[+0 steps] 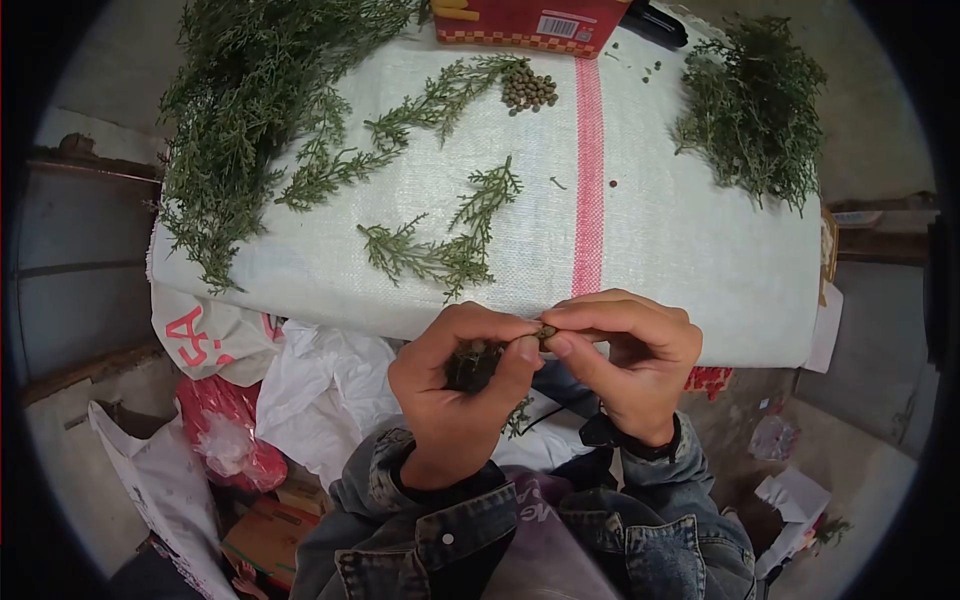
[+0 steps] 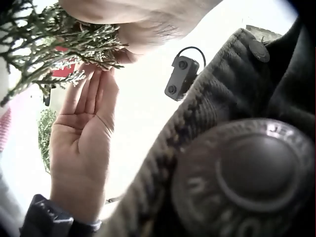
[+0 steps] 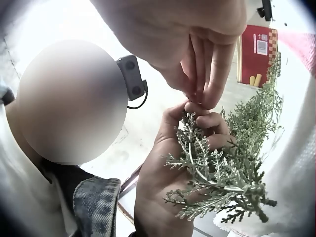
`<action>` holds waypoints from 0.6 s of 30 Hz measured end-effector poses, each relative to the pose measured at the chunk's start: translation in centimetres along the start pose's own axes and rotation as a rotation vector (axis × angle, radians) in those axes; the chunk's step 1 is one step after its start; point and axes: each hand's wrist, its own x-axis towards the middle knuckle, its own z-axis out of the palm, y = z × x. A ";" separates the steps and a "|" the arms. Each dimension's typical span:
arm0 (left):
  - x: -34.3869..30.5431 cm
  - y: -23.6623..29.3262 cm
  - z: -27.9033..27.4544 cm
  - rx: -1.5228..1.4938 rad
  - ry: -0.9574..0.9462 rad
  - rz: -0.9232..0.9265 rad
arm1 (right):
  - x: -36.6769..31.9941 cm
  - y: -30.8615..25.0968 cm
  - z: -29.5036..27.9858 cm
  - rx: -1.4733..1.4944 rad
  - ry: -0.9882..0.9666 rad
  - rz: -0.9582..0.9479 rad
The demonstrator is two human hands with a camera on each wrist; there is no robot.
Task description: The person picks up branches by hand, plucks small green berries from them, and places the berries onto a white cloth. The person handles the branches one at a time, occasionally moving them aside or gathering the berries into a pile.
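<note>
Evidently, the head view shows both hands meeting at the near edge of the white sack [image 1: 680,260]. The left hand [image 1: 455,390] holds a green sprig [image 1: 472,365] against the palm, presumably to steady it; the right hand [image 1: 640,350] closes thumb and forefinger narrowly on a small brownish nub [image 1: 546,332] at the left fingertips. A pile of round brown pieces [image 1: 530,91] lies apart from the foliage heap [image 1: 240,120] and the second bunch [image 1: 755,115], likely to keep them sorted.

Left wrist view: sprig foliage juts outward, leaving the fingertips accessible; the nub cannot be made out.

Right wrist view: the sprig's stem ends point away from the pinch, apparently keeping bulk clear of the fingers.
</note>
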 end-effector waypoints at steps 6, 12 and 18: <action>0.1 -0.1 0.5 -0.017 0.031 -0.022 | -0.1 0.1 0.0 -0.024 0.012 -0.060; 0.1 -0.1 0.2 -0.121 0.041 -0.077 | 0.0 0.0 -0.1 -0.065 -0.006 -0.078; 0.8 0.0 -0.4 0.135 -0.012 0.004 | 0.0 -0.1 -0.2 -0.126 0.002 -0.074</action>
